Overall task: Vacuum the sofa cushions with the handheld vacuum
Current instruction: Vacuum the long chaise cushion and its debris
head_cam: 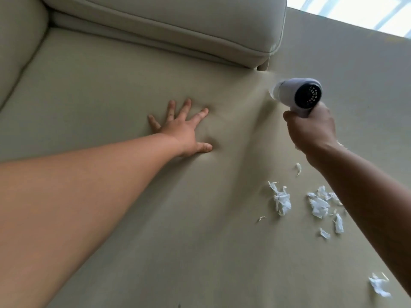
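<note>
I see a beige seat cushion [133,85] with a back cushion [178,25] far off and a bright window [355,12] far right. My left hand [181,130] presses flat, fingers spread. My right hand [311,132] grips the white vacuum [298,94] at right; its nozzle is blurred. Paper scraps [318,205] lie near right.

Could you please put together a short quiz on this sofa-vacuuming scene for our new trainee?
1. True or false: the left hand lies flat, fingers spread, on the seat cushion.
2. What does the right hand grip? A) a brush B) the handheld vacuum C) a cloth
3. Fill in: the white paper scraps lie on the cushion beside the ___ forearm.
Key: 1 true; 2 B; 3 right.
</note>
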